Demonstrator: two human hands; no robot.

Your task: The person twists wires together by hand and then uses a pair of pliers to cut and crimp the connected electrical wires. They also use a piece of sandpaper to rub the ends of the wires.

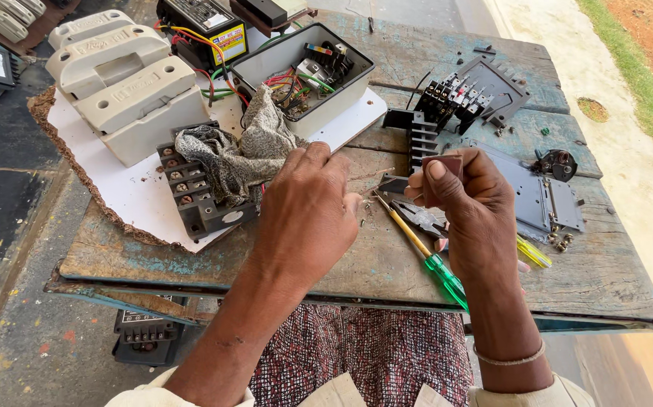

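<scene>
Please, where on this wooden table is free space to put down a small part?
Bare wood lies on the table at the near right corner, beyond the yellow screwdriver, and near left below the white board. The middle, around the green screwdriver, is crowded.

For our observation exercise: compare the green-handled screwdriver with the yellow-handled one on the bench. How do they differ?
The green-handled screwdriver lies in full view, its yellow shaft pointing up-left toward the hands; the yellow-handled screwdriver is mostly hidden behind the right hand. The green one's handle overhangs the wooden table's near edge; the yellow one's does not. Both have translucent handles.
</scene>
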